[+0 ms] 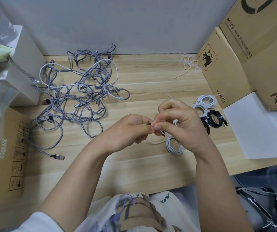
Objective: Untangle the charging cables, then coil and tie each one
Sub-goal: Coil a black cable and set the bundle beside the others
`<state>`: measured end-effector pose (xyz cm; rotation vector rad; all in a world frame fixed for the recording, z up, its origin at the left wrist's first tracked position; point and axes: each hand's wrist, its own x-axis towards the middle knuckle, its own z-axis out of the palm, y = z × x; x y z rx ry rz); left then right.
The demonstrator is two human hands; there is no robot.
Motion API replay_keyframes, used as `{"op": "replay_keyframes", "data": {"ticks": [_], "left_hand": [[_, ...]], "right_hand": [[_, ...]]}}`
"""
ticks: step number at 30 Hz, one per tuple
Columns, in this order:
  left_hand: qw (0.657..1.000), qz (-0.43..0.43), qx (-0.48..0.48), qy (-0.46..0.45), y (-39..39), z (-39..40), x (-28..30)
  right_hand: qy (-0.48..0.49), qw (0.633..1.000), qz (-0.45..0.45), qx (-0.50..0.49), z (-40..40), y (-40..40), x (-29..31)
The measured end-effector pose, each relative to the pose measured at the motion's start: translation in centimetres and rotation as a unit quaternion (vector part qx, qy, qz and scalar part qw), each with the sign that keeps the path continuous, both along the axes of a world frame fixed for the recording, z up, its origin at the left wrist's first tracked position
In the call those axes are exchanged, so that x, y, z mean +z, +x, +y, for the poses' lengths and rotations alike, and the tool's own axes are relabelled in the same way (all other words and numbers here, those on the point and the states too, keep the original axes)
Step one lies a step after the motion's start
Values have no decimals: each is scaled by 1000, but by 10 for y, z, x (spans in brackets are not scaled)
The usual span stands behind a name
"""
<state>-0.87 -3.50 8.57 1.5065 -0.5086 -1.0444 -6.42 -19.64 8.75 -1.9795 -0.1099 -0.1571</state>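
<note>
— Hands, status?
— Left hand (131, 129) and right hand (181, 124) both pinch the tie (157, 141) on my white coil (174, 145), near the tabletop's (151, 81) front edge.
— Tangle (77, 91)?
— Back-left area.

white coil (174, 145): top hidden by right hand (183, 124) | fingertip contents: too small to tell

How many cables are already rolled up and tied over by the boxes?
4 that I can see: two white coils at the back and two black coils just nearer. The right hand may hide more.
</note>
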Motion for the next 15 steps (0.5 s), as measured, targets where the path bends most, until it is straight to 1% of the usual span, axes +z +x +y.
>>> {"op": "replay_keyframes", "data": {"ticks": [3,7,10,12,13,14,15], "left_hand": [[1000,-1,-1,10,-1,-1,-3],[1000,-24,6,18,-1,-2,-5],[993,-107,-5,44,0,-5,-10],[987,-151,-13,51,-4,-8,-8],[980,-192,-19,46,-8,-10,-11],[965,-257,-19,44,-12,-14,-16],[943,-330,-27,37,-18,-17,-22]], "right_hand": [[-6,1000,19,22,-2,0,-4],[-83,995,14,59,-4,3,-10],[-98,994,11,47,-2,4,-16],[-94,994,-39,27,9,5,-13],[-75,994,-70,25,19,6,-10],[-47,994,-94,29,31,6,-6],[-19,993,-109,41,44,6,-3]]}}
